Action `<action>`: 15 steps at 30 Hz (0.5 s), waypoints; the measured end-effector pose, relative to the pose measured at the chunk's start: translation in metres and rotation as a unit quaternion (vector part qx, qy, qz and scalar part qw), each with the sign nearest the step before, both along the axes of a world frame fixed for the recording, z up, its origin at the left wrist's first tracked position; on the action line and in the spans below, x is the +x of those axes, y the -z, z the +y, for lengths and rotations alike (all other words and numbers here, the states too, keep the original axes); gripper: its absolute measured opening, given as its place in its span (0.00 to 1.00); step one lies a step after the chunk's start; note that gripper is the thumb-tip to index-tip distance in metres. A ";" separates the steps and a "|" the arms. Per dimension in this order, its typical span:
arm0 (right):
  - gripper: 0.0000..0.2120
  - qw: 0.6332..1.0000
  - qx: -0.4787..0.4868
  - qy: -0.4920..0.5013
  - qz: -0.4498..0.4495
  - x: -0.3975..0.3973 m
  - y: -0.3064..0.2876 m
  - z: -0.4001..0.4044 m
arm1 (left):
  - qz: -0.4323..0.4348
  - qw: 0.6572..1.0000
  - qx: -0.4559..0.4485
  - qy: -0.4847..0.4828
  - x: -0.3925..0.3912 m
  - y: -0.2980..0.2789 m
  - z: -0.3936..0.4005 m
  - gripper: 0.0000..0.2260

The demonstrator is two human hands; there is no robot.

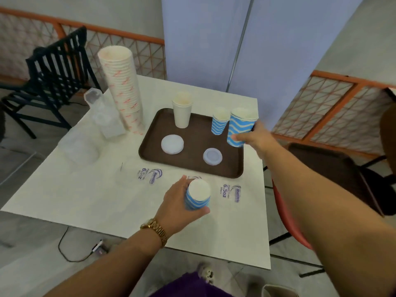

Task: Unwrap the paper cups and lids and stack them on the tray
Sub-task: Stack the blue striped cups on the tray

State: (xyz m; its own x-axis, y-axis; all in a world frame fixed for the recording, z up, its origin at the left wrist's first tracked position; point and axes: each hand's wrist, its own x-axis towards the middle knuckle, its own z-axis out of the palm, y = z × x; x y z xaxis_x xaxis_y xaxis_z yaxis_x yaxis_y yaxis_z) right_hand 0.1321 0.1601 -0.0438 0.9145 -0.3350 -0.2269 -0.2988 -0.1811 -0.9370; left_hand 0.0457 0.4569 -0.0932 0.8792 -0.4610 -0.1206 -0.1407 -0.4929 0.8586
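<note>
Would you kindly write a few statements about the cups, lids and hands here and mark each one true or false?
1. The right hand grips a blue striped cup stack over the tray. True.
2. The left hand is empty. False: it grips blue striped cups at the table.
3. Two piles of lids lie on the tray. True.
4. The tall red-patterned cup stack stands on the tray. False: it stands beside it.

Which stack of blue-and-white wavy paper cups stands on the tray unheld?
The small blue-and-white wavy cup stack at the brown tray's far right; both others are gripped by hands.
</note>
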 end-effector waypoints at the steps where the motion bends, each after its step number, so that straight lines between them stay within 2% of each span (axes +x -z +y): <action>1: 0.50 1.000 -0.008 0.018 -0.010 0.015 0.010 -0.005 | -0.003 1.000 0.006 0.001 0.000 0.002 0.000 0.30; 7: 0.40 0.996 -0.059 0.060 -0.042 0.092 0.028 -0.017 | 0.024 1.000 0.017 -0.003 0.003 0.002 -0.005 0.31; 12: 0.49 0.988 -0.129 0.074 -0.047 0.145 0.054 -0.037 | 0.011 1.000 0.023 -0.001 0.002 0.006 -0.003 0.35; 15: 0.46 0.982 -0.161 0.093 -0.028 0.153 0.053 -0.033 | 0.011 0.999 0.032 -0.008 0.002 0.006 -0.003 0.35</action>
State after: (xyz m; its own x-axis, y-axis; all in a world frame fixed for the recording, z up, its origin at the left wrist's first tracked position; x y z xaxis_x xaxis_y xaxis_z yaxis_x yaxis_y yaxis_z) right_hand 0.2852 0.1276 -0.0971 0.8382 -0.5443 -0.0336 -0.3050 -0.4169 -0.8562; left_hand 0.0476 0.4535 -0.0989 0.8831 -0.4379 -0.1683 -0.1140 -0.5484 0.8284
